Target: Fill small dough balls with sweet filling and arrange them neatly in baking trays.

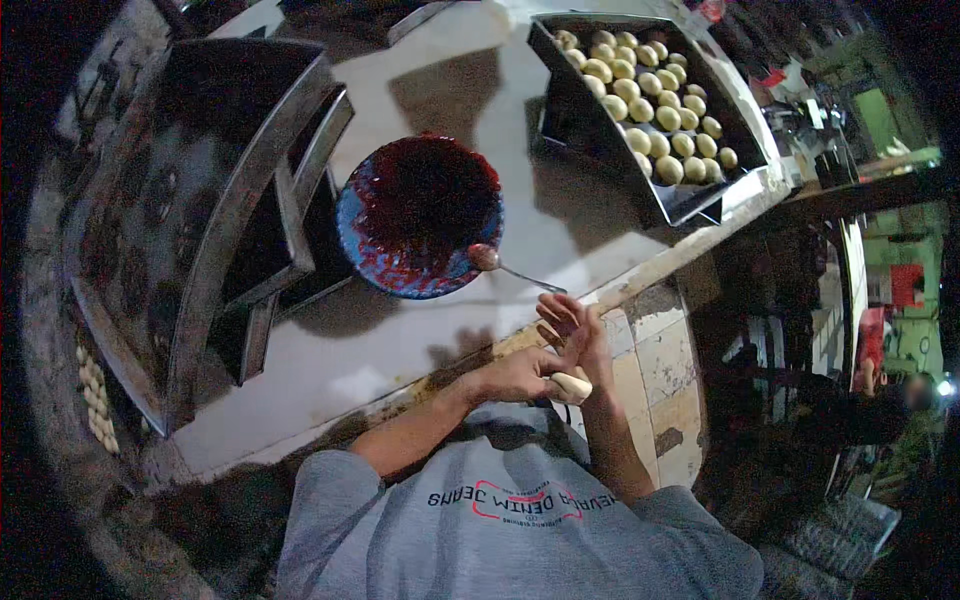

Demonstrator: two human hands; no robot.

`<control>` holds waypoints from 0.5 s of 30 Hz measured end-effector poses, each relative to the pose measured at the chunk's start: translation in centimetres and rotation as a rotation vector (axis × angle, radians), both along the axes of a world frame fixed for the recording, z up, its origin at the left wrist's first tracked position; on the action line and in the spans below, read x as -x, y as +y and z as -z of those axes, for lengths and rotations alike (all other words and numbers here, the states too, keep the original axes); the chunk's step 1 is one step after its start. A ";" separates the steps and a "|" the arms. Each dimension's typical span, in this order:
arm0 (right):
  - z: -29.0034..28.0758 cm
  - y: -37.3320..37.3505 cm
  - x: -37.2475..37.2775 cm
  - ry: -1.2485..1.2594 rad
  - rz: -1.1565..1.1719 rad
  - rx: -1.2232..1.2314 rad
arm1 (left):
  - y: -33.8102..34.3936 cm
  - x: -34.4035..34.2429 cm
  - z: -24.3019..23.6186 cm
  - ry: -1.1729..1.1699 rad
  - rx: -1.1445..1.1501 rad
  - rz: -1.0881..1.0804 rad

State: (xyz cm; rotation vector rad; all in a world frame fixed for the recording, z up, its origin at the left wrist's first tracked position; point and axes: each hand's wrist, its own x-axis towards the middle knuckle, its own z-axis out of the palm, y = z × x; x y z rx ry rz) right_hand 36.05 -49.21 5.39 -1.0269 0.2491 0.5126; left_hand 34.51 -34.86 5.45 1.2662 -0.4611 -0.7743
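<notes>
My left hand (518, 377) is closed on a pale piece of dough (571, 388), held close to my body at the table's front edge. Just beyond it, my right hand (575, 328) is raised with its fingers apart, and nothing shows in it. Its fingertips are close to the end of a spoon's thin handle; whether they touch cannot be told. The spoon (484, 257) lies over the near right rim of a blue bowl (365, 262), its head smeared reddish. Dark red, sticky filling (405, 185) coats the inside of the bowl.
A dark metal tray (745, 150) with rows of round dough balls (668, 117) sits at the far right of the pale table (375, 375). Deep metal trays (262, 150) are piled at the left. Lower left, more small pale pieces (97, 405) show. Another person (870, 400) is at far right.
</notes>
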 end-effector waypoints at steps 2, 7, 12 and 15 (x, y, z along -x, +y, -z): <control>0.4 1.3 0.4 -0.197 -0.082 0.243 | 1.3 1.1 1.7 0.131 0.003 0.080; -0.4 5.1 -3.4 -1.029 0.112 1.311 | 4.3 5.5 5.0 0.582 0.450 -0.415; 1.1 4.5 -6.3 -1.234 -0.080 1.171 | 5.1 7.6 4.7 0.499 0.636 -0.956; -4.4 6.4 -8.1 -1.281 -0.372 1.237 | 7.0 9.2 5.0 0.523 0.516 -1.085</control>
